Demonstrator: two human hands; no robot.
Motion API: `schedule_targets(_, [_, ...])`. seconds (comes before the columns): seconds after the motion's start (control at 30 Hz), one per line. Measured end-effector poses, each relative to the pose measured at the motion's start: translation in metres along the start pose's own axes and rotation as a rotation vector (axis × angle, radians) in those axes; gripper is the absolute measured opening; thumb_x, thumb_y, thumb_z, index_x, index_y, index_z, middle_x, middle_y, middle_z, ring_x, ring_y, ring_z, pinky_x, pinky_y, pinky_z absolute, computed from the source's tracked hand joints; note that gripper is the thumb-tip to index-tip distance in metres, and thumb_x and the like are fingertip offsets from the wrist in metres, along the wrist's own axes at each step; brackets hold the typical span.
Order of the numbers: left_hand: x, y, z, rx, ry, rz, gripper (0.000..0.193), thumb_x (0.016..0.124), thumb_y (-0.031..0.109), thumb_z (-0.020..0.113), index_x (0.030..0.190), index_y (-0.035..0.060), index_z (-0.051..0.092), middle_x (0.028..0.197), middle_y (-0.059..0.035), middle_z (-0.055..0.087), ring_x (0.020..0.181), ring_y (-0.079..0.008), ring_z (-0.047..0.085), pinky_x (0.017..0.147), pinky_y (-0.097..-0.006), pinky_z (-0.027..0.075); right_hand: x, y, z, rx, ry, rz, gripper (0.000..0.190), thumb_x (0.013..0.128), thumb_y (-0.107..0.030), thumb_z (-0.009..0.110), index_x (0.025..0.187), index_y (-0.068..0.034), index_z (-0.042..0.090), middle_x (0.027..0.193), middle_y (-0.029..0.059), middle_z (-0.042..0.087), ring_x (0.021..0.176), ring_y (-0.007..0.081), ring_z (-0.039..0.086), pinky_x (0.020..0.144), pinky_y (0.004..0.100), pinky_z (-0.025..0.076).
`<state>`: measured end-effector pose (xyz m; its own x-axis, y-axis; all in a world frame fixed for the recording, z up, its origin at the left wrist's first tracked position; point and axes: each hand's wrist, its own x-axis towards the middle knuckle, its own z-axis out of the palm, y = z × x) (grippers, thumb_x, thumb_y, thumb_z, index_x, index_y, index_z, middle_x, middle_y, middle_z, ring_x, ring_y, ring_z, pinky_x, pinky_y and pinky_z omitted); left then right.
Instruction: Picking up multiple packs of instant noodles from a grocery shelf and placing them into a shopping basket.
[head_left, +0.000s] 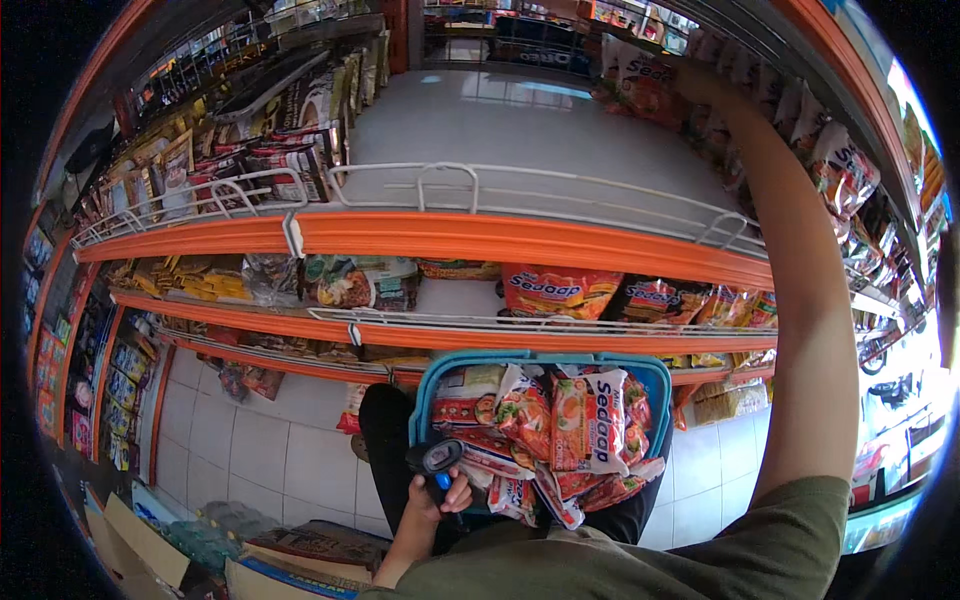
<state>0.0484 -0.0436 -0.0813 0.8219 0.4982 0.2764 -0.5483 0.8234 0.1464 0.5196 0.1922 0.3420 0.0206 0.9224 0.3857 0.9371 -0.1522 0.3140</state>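
My left hand (442, 495) is closed around the handle of a black handheld barcode scanner (439, 457) with a blue trigger, at the near left corner of a blue plastic basket (667, 405). The basket rests on my lap, heaped with red and white Mie Sedaap instant noodle packets (592, 420). My right arm reaches up and forward to the upper shelf. There my right hand (694, 79), dim and partly hidden, is at a Mie Sedaap packet (645, 71) that stands at the end of a row of like packets (844, 165); its grip is not clear.
An orange-edged shelf (525, 236) with a white wire rail (450, 187) crosses in front. Coffee sachet packs (292, 150) fill its left part. Lower shelves hold more noodle packs (559, 291). Opened cardboard boxes (142, 532) stand on the floor at lower left.
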Motion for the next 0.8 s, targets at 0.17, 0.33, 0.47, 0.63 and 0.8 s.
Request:
schedule_targets(0.17, [-0.003, -0.003, -0.003, -0.019, -0.023, -0.004, 0.049, 0.073, 0.045, 0.06, 0.102, 0.0071, 0.049, 0.07, -0.0058, 0.05, 0.05, -0.0103, 0.044, 0.051, -0.0253, 0.034, 0.037, 0.057, 0.04, -0.068, 0.054, -0.022, 0.044, 0.079, -0.024, 0.052, 0.12, -0.011, 0.046, 0.095, 0.0223, 0.059, 0.088, 0.0348, 0.058, 0.077, 0.042, 0.045])
schedule_targets(0.33, [0.015, 0.001, -0.002, -0.052, -0.097, -0.037, 0.051, 0.073, 0.044, 0.059, 0.105, 0.0057, 0.049, 0.071, -0.0077, 0.05, 0.049, -0.0109, 0.044, 0.053, -0.0254, 0.036, 0.025, 0.086, 0.02, -0.336, -0.078, 0.066, 0.034, 0.08, -0.023, 0.053, 0.109, -0.005, 0.054, 0.095, 0.021, 0.06, 0.088, 0.0322, 0.058, 0.076, 0.0403, 0.045])
schedule_targets(0.47, [-0.008, 0.002, 0.003, 0.007, -0.003, 0.052, 0.051, 0.074, 0.045, 0.058, 0.106, 0.0061, 0.048, 0.069, -0.0074, 0.051, 0.049, -0.011, 0.044, 0.052, -0.0251, 0.036, -0.046, -0.055, -0.065, 0.179, 0.298, 0.083, 0.062, 0.064, -0.017, 0.071, 0.119, -0.009, 0.045, 0.118, 0.0161, 0.047, 0.11, 0.0309, 0.044, 0.085, 0.037, 0.042])
schedule_targets(0.63, [0.009, 0.004, 0.005, 0.113, 0.038, -0.011, 0.052, 0.072, 0.052, 0.059, 0.101, 0.0104, 0.048, 0.065, -0.0028, 0.051, 0.046, -0.0096, 0.042, 0.046, -0.0245, 0.034, -0.229, -0.179, -0.118, 0.369, 0.255, -0.07, 0.013, 0.079, -0.016, 0.059, 0.088, -0.006, 0.061, 0.074, 0.0028, 0.062, 0.061, 0.0081, 0.055, 0.052, 0.0229, 0.041])
schedule_targets(0.8, [-0.002, 0.0, 0.002, 0.02, -0.003, 0.017, 0.054, 0.072, 0.046, 0.061, 0.105, 0.0061, 0.049, 0.074, -0.0072, 0.053, 0.05, -0.0106, 0.046, 0.049, -0.0254, 0.036, -0.285, -0.241, -0.04, 0.466, -0.69, -0.218, 0.034, 0.075, -0.033, 0.06, 0.091, -0.003, 0.057, 0.085, 0.0146, 0.059, 0.086, 0.0289, 0.055, 0.071, 0.0389, 0.045])
